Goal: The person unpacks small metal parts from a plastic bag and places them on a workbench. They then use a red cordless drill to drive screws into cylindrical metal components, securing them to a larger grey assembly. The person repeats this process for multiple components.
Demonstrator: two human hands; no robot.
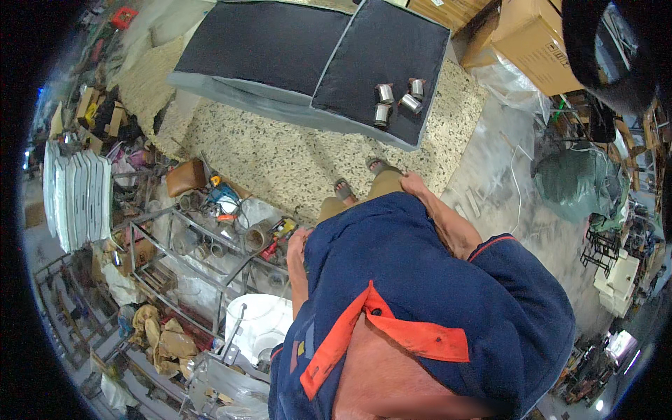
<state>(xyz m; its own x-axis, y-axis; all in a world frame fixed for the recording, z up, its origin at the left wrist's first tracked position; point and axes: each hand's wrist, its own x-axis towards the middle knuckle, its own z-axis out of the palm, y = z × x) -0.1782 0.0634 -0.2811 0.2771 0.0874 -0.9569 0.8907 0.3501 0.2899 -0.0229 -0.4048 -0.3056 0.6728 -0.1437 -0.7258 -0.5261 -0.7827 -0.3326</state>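
Observation:
My right hand is beside the thigh of my olive trousers, its fingers curled against the cloth. Whether it grips the fabric or something small cannot be made out. At my left hip, close to the hem of my navy shirt, hangs my left hand, its fingers mostly hidden. Ahead of me stands a low dark grey upholstered seat with lighter grey sides. Several shiny metal cylinders, one of them a silver cylinder, are grouped on its right section, out of reach of both hands.
A speckled mat lies under my sandalled feet. To the left are a metal frame crowded with jars and tools, a white bucket and a stack of white panels. Cardboard boxes and a green covered bundle stand right.

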